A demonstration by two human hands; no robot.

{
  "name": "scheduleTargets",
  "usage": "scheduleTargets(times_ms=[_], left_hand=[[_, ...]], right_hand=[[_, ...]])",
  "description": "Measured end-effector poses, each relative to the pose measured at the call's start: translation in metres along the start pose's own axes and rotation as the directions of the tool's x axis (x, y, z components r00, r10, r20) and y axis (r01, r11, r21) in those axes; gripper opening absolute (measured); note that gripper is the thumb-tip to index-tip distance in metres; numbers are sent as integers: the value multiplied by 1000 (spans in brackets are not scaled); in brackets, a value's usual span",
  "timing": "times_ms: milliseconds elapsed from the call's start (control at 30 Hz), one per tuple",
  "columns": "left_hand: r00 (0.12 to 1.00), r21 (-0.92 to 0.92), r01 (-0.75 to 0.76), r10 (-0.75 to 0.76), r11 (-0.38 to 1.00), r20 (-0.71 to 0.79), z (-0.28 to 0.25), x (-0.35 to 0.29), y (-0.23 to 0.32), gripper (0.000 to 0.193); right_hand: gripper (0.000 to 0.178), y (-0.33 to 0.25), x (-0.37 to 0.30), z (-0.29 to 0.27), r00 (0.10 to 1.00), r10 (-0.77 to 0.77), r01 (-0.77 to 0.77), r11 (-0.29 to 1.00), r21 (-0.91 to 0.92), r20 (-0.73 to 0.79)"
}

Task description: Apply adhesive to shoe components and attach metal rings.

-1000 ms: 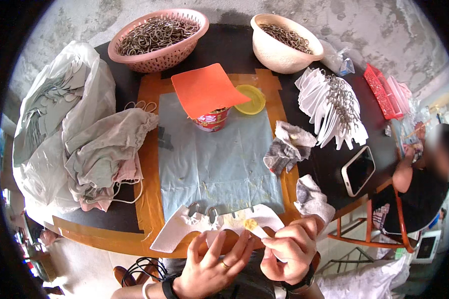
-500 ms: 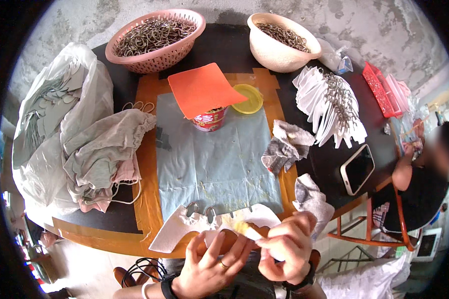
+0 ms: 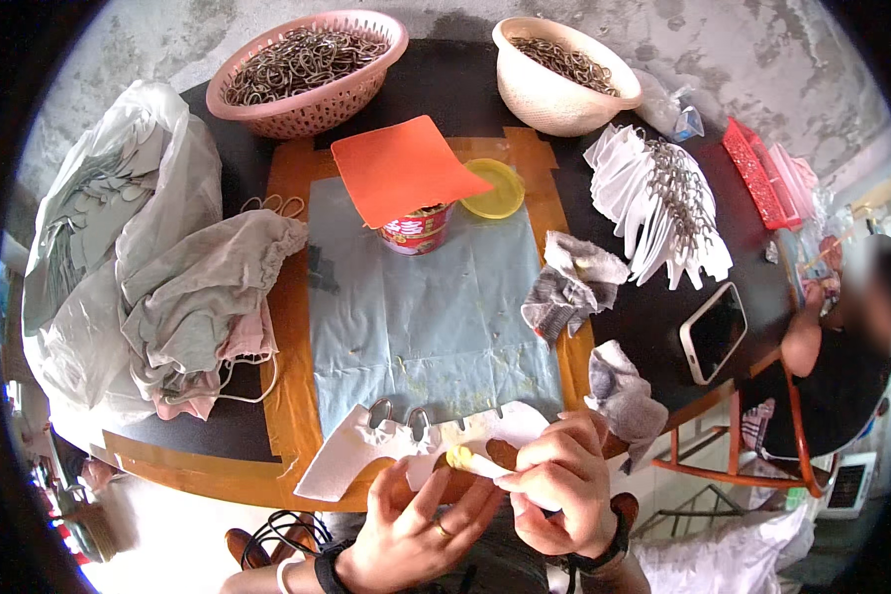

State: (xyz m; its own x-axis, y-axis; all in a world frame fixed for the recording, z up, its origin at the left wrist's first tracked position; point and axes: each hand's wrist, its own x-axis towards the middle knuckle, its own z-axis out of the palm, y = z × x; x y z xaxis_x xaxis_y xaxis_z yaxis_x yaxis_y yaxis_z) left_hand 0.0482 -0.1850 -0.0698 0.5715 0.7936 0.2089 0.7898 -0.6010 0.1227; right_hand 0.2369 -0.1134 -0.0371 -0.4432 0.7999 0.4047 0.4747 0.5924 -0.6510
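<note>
Dark round table (image 3: 663,317), near edge: right hand (image 3: 559,485) closed around a white stick with a yellow tip (image 3: 480,465); left hand (image 3: 411,520), fingers spread open, touches white paper pieces with metal rings (image 3: 406,441).

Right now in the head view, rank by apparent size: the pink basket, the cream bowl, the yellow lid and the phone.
1. pink basket
2. cream bowl
3. phone and yellow lid look about alike. The fisheye bends things near the rim, so I won't rank them.
</note>
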Motion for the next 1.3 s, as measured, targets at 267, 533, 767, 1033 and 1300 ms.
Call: scheduleTargets(times_ms=[267,533,767,1033,1300], left_hand=[[999,14,-7,8,1000,-36,-2,3,1,52],[1000,11,11,-11,1000,-28,-4,3,1,48],[999,14,7,-7,1000,-37,-4,4,1,49],[1000,-1,-6,6,1000,-15,-5,3,1,49],[1000,6,-13,13,1000,-24,-5,5,-1,48]], right_hand=[[15,3,-4,-13,1000,1,0,999,-40,22],[19,-1,1,-14,1000,-11,12,998,-66,22],[18,1,-2,-13,1000,4,-3,999,-46,12],[19,6,-4,-16,1000,19,-19,999,-38,-10],[9,3,-10,-23,924,219,-182,973,144,-312]])
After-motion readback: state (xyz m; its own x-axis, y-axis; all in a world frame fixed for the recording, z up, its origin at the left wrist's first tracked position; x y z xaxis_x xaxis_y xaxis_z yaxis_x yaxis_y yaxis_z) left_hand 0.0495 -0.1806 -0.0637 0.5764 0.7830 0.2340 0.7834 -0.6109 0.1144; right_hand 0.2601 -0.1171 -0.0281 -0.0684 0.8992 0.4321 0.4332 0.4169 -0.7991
